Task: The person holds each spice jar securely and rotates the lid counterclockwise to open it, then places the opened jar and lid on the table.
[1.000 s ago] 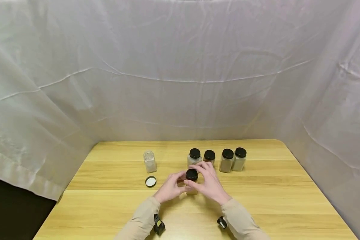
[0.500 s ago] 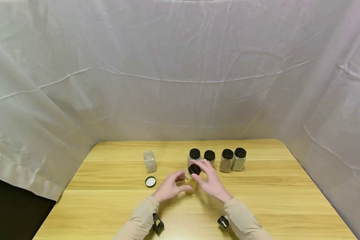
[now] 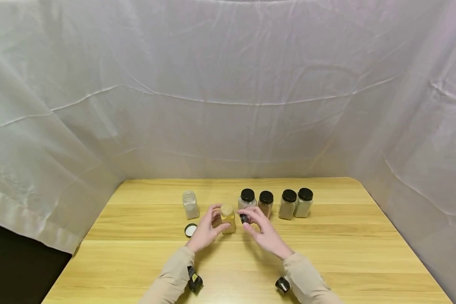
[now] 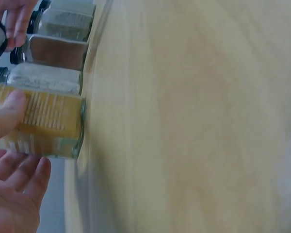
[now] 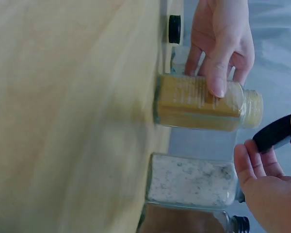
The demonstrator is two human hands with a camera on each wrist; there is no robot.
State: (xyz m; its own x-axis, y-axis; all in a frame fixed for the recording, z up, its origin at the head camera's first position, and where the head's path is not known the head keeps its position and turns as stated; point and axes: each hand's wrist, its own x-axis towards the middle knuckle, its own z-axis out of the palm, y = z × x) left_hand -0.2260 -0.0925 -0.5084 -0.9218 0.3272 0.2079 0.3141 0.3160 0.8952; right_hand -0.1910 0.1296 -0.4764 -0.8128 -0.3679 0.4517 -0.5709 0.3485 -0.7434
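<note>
My left hand (image 3: 205, 233) grips a square glass spice jar (image 3: 228, 223) of yellow powder, thumb on its printed side and fingers behind. The jar stands upright, with a pale perforated shaker top showing in the head view. To its right, my right hand (image 3: 264, 234) pinches a black screw lid (image 5: 274, 133) by its edge, tilted and apart from the jar. In the left wrist view the lid's pale inner side shows. Just behind the right hand are a capped jar of speckled white stuff (image 5: 191, 179) and a capped jar of brown powder (image 4: 57, 52).
An uncapped jar of white contents (image 3: 191, 207) stands at the left, with a black lid (image 3: 190, 230) lying inner side up in front of it. Two more capped jars, one greyish brown (image 3: 287, 206) and one pale (image 3: 303, 204), stand at the right. Grey cloth (image 3: 228, 139) hangs behind the wooden table (image 3: 346, 253).
The black lid has come off the yellow jar in my right hand. My left hand has carried the jar left and slightly back, baring its shaker top.
</note>
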